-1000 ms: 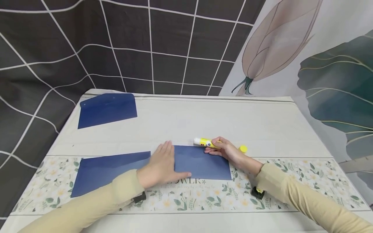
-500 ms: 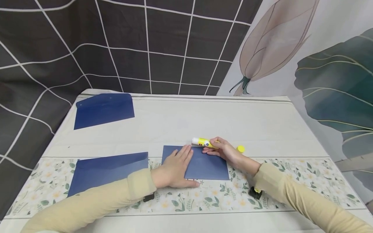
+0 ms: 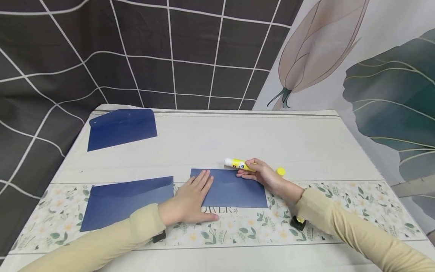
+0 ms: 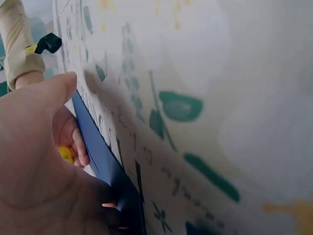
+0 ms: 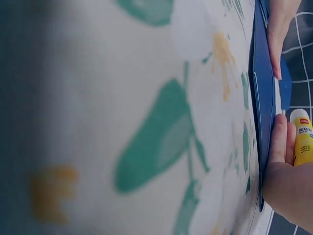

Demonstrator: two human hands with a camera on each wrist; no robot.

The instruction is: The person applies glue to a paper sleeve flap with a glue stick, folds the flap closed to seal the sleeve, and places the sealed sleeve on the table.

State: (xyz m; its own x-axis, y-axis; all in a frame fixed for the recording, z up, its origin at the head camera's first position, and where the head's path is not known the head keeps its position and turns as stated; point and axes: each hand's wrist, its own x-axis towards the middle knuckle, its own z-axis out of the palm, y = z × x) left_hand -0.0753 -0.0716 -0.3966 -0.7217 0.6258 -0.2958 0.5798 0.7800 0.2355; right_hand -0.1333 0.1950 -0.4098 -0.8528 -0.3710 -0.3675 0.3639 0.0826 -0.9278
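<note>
A blue envelope [image 3: 234,192] lies flat in front of me in the head view, its flap side hidden from sight. My left hand [image 3: 190,200] rests flat across its left end, fingers straight and thumb spread toward me. In my right hand [image 3: 266,177] a yellow and white glue stick [image 3: 232,163] is pinched between thumb and fingers, its white end pointing left above the envelope's far edge. The other right fingers touch the envelope's top right part. The right wrist view also shows the glue stick [image 5: 303,137] at its right edge.
A yellow cap [image 3: 280,172] lies behind my right wrist. Left of my left hand is a second blue envelope [image 3: 125,200], partly under my sleeve. A third, darker blue envelope [image 3: 122,130] sits at the far left of the cloth-covered table [image 3: 244,139].
My left hand first slid right over the envelope, then came back left to its left end. My right hand keeps holding the glue stick in nearly the same place.
</note>
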